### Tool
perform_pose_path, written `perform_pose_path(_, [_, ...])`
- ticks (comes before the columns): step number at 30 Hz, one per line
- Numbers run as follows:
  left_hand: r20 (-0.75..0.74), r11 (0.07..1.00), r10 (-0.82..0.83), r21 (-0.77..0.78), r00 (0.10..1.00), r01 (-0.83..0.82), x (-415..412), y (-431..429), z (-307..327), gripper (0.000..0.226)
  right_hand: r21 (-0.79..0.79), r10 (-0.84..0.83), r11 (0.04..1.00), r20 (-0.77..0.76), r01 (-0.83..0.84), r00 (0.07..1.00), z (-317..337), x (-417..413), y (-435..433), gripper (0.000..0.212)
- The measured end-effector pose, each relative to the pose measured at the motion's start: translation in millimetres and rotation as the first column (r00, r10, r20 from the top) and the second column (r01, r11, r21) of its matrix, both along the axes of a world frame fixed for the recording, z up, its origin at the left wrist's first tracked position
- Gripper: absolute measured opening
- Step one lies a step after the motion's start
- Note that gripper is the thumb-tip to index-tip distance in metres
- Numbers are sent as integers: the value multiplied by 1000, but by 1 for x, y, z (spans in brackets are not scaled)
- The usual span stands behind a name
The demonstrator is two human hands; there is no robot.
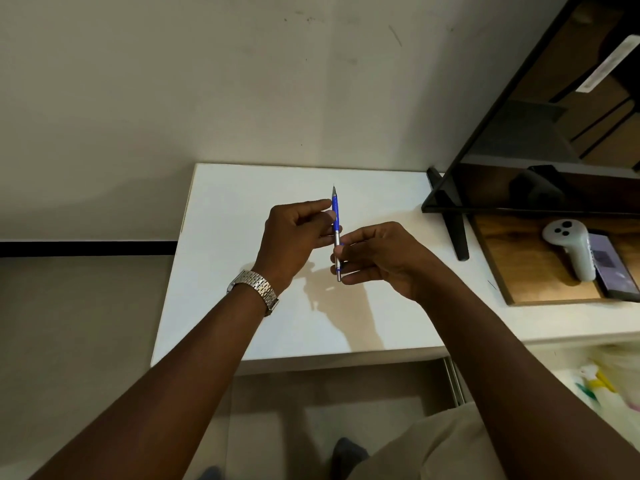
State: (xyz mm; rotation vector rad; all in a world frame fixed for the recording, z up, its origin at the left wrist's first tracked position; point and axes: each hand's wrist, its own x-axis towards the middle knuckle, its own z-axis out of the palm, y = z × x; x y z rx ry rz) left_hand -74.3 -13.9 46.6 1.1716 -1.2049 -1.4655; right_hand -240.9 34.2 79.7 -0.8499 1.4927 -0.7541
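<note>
Two hands share one blue pen (335,206), held above the white table (242,202). My left hand (294,233) pinches its upper barrel, and my right hand (377,258) curls round the silver lower end. I judge it light, stiff and slick, with a delicate tip, so I'd grip mid-barrel.

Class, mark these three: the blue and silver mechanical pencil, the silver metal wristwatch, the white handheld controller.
Blue and silver mechanical pencil (335,206): head view, on its blue upper barrel.
Silver metal wristwatch (254,288): head view, on its link band.
White handheld controller (576,258): head view, on its handle.
</note>
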Motion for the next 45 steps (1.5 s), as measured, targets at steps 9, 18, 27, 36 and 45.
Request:
perform_pose_path(9, [54,1000,-6,9,999,5,-1,2,-5,28,-10,0,1000,17,0,1000,-11,-7,-4,11])
perform_pose_path(18, [431,989,-90,-67,898,131,-11,25,-31,26,128,67,991,-220,-39,973,-48,-17,-10,13])
perform_pose_path(27, [585,979,-104,-84,804,187,-11,26,-46,24,149,122,985,-267,-84,956,-63,-11,-11,19])
perform_pose_path(36, [642,967,-110,-109,758,232,-11,24,-51,22,118,105,990,-304,-72,947,-64,-9,-10,22])
perform_pose_path(45, [653,966,-83,-134,753,223,-12,23,-55,24,118,103,991,-334,-68,937,-64,-9,-11,25])
